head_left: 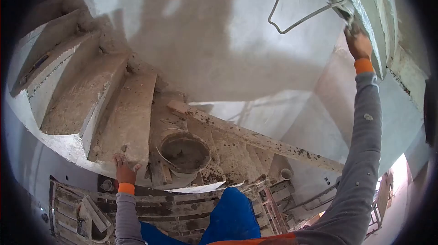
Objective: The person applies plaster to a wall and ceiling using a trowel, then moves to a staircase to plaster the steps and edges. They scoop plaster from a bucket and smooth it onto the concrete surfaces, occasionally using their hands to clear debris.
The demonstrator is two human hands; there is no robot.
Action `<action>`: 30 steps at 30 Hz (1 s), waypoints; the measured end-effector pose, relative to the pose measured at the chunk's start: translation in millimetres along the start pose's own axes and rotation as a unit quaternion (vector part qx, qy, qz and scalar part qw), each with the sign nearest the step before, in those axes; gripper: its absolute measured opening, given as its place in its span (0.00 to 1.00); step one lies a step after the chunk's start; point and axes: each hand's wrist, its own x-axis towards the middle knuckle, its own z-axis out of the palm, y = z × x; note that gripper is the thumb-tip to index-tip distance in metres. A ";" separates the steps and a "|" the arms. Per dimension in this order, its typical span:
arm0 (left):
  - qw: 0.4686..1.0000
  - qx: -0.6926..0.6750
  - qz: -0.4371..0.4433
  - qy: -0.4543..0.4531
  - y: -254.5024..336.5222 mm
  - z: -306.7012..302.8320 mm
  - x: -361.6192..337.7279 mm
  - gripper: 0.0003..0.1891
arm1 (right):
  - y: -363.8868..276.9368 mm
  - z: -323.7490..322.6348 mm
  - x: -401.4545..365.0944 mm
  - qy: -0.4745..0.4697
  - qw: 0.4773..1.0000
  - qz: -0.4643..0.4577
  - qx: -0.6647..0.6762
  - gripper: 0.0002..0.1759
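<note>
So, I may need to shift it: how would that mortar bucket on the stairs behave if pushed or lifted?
The bucket looks partly filled with grey mortar, so probably heavy for its size. Wide and squat, it probably resists tipping. The rubble-strewn step under it likely makes sliding rough.

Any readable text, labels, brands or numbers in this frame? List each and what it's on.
None readable.
Bucket: mortar-smeared, no label visible.
Grey sleeve and orange cuff: no print.
Wall and steps: bare plaster and concrete, no signs.
Dark object on an upper step: too small to tell if it carries markings.
</note>
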 end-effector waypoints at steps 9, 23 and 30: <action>0.998 -0.045 -0.025 -0.034 7.7 -24.7 -3.3 0.47 | 65.7 59.8 -126.8 0.054 0.996 -0.065 -0.005 0.18; 0.973 -0.070 -0.040 0.215 -4.0 20.4 63.2 0.29 | -134.3 44.4 -450.4 -0.325 0.850 -0.289 0.298 0.24; 0.963 -0.088 -0.197 0.160 13.1 31.0 81.6 0.39 | -229.3 38.5 -448.5 -0.456 0.773 -0.391 0.202 0.28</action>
